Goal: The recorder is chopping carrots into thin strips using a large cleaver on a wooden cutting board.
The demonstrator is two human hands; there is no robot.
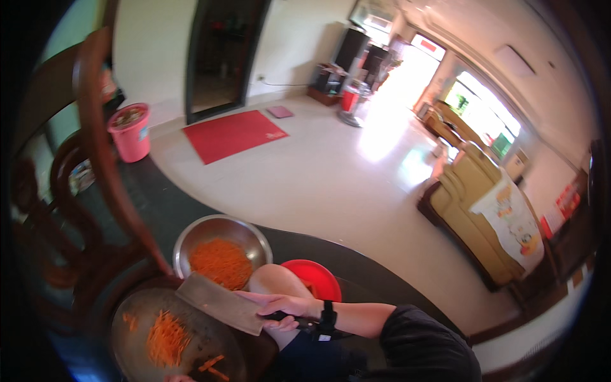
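Note:
My right hand (284, 310) grips the dark handle of a broad cleaver (222, 303), its blade held over the right edge of a round chopping board (131, 355). A pile of shredded carrot (167, 339) lies on the board, with a few loose carrot strips (212, 366) nearer to me. Only a bit of my left hand (179, 378) shows at the bottom rim; its fingers are mostly out of frame. Just beyond the board stands a stainless steel bowl (260, 238) containing more carrot shreds (222, 262).
A red plastic basin (329, 281) sits past my knee (277, 281), partly hidden. The carved wooden chair (98, 119) rises at left, near a pink bucket (132, 143) of scraps. Farther off are a red mat (234, 136) and a tan sofa (458, 210) with a printed cloth.

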